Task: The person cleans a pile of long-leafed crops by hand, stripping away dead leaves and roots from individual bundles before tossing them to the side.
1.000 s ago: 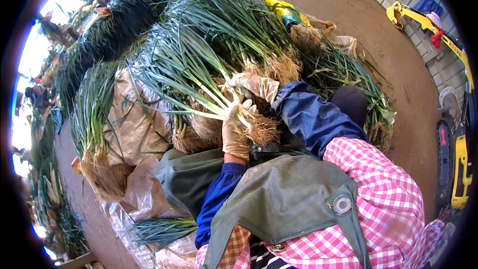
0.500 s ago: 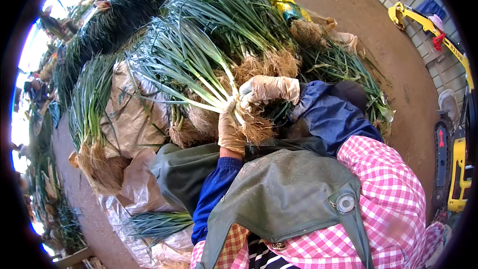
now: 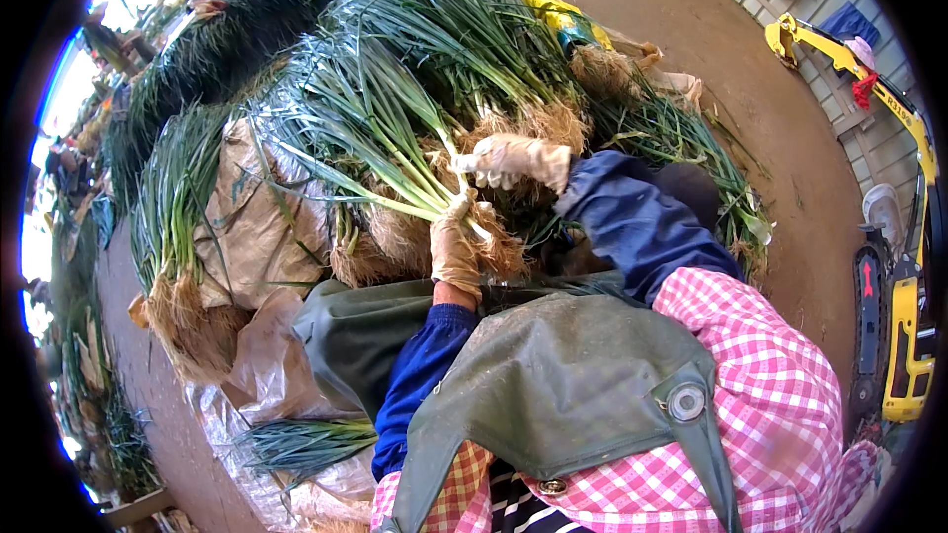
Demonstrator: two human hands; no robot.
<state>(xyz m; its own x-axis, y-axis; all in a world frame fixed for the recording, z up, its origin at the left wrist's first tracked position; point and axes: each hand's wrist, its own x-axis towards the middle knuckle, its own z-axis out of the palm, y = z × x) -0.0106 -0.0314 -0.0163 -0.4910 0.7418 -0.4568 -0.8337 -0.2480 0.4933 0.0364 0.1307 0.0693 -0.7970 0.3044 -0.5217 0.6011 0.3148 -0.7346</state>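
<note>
A bunch of green onions [image 3: 420,183] lies across my lap side, white stems toward me and long green leaves fanning to the upper left. My gloved left hand [image 3: 454,252] is wrapped round the stems just above their hairy brown roots [image 3: 502,249]. Coming from the right, my gloved right hand [image 3: 518,160] has its fingers closed at a pale stalk on the bunch's right edge. Behind both hands rests a large heap of green onions [image 3: 425,25], their tangled roots [image 3: 553,123] facing me.
To the left, another green onion bunch [image 3: 178,227] leans by a tan sack [image 3: 262,227]. A few more leaves [image 3: 306,444] lie on plastic sheeting [image 3: 232,454]. A yellow bag [image 3: 558,15] sits behind the heap. On the far right stands a small yellow excavator [image 3: 908,345].
My right hand has moved slightly up and left from the root end to higher on the stalk. The left hand keeps its hold on the bunch.
</note>
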